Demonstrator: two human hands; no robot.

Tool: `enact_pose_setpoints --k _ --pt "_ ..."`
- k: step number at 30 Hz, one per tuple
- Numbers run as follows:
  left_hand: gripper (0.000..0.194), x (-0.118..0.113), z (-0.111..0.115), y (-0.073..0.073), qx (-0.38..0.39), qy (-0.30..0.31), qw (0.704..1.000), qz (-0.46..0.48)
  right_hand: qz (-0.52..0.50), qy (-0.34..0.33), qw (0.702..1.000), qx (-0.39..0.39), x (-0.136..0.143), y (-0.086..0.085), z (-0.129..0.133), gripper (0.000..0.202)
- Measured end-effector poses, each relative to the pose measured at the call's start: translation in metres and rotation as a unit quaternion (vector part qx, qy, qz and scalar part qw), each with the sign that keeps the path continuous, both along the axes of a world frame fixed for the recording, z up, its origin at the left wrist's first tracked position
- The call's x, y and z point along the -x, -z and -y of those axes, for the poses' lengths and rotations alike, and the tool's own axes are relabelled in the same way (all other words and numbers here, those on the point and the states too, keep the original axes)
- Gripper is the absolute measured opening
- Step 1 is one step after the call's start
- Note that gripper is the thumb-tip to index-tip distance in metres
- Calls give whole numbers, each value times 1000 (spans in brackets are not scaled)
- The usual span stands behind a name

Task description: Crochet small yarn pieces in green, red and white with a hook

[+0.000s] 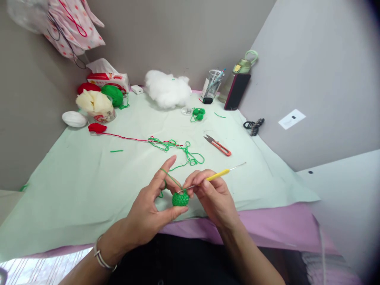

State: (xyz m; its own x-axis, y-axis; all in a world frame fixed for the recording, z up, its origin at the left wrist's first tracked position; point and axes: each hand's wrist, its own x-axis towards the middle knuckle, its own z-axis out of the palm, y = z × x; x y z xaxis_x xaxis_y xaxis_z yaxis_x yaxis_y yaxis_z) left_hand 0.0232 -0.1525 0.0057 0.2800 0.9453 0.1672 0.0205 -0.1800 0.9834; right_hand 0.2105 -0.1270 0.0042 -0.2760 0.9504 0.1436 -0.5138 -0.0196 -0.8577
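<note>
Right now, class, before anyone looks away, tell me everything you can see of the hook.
The hook is slim and straight, with a smooth yellow grip, plastic by its look, and a thin, silvery, metal-looking shaft at each end. The right hand holds it between thumb and fingers, partly covering it. It slants: the upper-right tip points away from the person and touches nothing, while the lower-left tip meets the top edge of the green piece.
</note>
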Motion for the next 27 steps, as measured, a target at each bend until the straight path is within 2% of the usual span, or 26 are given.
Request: enact_pose_setpoints --k 5,9,12,15,19,23,25,27 --pt "100 0 -3 1 15 6 999 39 55 5 996 -72 -6 5 1 14" --pt "102 0 -3 0 29 5 999 40 122 35 985 -115 -9 6 4 14" --pt "102 1 -4 0 27 0 999 37 112 53 987 -104 -8 6 5 15" --pt "100 1 -5 1 18 -13 999 31 68 54 995 -54 -4 6 3 16" --pt "98 2 -6 -1 15 -13 1000 12 13 28 1000 0 -1 5 1 17" --pt "100 3 -6 -4 30 -2 1000 -7 19 5 1000 -4 -3 3 -1 18" --pt "95 4 -7 -5 40 4 999 -15 40 -3 999 -14 -7 2 -3 21" --pt "79 5 -8 -6 42 8 999 -26 59 -16 998 -23 -11 2 -4 22"
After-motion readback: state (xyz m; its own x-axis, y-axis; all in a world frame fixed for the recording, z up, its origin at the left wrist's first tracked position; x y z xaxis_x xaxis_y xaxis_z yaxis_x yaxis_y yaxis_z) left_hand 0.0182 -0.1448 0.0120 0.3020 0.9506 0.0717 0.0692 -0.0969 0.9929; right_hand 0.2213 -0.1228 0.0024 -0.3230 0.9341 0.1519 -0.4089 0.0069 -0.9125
